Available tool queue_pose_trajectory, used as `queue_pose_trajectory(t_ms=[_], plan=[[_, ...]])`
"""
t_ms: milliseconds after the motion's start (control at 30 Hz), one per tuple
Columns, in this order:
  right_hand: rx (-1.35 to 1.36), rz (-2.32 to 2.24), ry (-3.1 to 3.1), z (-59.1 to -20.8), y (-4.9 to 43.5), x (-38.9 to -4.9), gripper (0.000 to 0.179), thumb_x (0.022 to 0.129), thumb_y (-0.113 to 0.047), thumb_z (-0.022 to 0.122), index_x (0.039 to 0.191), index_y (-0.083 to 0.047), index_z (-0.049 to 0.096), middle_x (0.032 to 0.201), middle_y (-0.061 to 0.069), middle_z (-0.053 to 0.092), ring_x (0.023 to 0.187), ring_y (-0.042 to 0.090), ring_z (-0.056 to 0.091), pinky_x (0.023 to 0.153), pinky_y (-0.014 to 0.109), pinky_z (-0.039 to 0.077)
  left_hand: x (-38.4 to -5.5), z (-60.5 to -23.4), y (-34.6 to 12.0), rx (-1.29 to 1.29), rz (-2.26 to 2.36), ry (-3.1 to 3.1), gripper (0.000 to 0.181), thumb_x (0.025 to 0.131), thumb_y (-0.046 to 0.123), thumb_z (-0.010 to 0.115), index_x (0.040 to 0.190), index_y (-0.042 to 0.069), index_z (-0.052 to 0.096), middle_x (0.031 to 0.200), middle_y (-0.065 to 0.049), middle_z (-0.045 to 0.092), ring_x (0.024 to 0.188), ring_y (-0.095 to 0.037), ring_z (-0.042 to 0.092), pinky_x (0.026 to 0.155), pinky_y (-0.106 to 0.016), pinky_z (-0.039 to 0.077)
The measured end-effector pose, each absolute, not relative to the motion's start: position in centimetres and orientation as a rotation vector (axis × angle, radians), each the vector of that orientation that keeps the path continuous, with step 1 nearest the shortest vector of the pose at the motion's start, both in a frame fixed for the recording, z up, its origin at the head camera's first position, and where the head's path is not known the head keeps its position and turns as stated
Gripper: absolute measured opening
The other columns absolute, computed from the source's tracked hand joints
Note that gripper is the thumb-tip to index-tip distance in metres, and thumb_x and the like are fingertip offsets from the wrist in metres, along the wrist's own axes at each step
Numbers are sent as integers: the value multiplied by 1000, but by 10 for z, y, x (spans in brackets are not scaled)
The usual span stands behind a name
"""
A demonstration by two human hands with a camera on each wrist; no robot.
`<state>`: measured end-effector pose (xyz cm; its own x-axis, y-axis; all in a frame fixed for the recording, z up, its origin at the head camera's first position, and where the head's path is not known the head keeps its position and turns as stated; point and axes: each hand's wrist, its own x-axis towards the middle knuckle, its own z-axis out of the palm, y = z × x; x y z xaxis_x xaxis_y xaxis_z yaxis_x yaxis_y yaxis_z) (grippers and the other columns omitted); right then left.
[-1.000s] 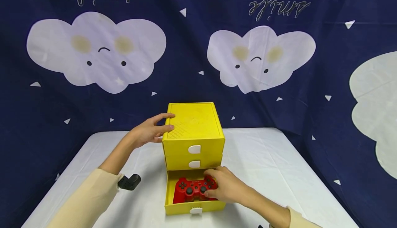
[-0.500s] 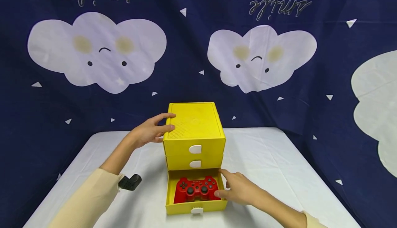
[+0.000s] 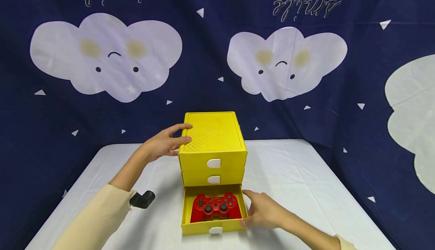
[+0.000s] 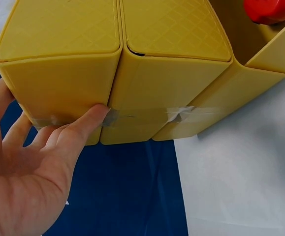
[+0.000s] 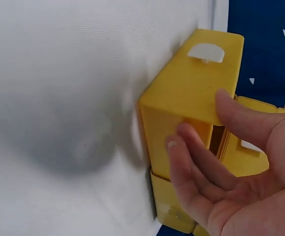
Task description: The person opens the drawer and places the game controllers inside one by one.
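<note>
A yellow three-drawer cabinet [image 3: 213,133] stands on the table with its bottom drawer [image 3: 215,227] pulled out. In that drawer lies a red game controller [image 3: 215,207], its buttons facing up. My left hand [image 3: 163,142] rests on the cabinet's top left edge, fingers spread; in the left wrist view its fingers touch the yellow side. My right hand [image 3: 266,209] is at the right front corner of the drawer, the thumb on the front panel and the bent fingers along the side wall, as the right wrist view shows. Both upper drawers are closed.
The cabinet is on a white-covered table [image 3: 285,174]. Behind hangs a dark blue curtain [image 3: 204,72] printed with clouds. White tabs [image 3: 213,163] serve as drawer handles. Clear tape [image 4: 176,115] runs across the cabinet sections. A black device [image 3: 142,199] sits at my left cuff.
My right hand has let go of the controller and moved right, out of the drawer to its right front corner. The left hand and the drawer stay where they were.
</note>
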<state>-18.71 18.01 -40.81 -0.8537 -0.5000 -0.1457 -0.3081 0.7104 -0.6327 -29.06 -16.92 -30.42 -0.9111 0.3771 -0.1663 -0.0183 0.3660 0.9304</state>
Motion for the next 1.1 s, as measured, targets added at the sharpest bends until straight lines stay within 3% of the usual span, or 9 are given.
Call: queue_pose_trajectory(t_ms=[633, 1100], plan=[[-597, -973, 2711, -412, 176, -191, 98, 76, -25, 89, 147, 14, 33, 68, -9, 64, 59, 7, 58, 57, 24, 49, -289, -304, -170, 324, 1560, 2284, 66, 100, 38, 65, 158, 30, 34, 169, -13, 20, 150, -46, 31, 112, -56, 44], [-545, -1104, 2768, -416, 167, -211, 85, 78, -18, 89, 142, 4, 39, 67, -1, 67, 58, 12, 60, 52, 26, 49, -292, -305, -170, 301, 1550, 2297, 66, 99, 40, 66, 157, 31, 35, 169, -12, 19, 149, -47, 32, 112, -56, 45]])
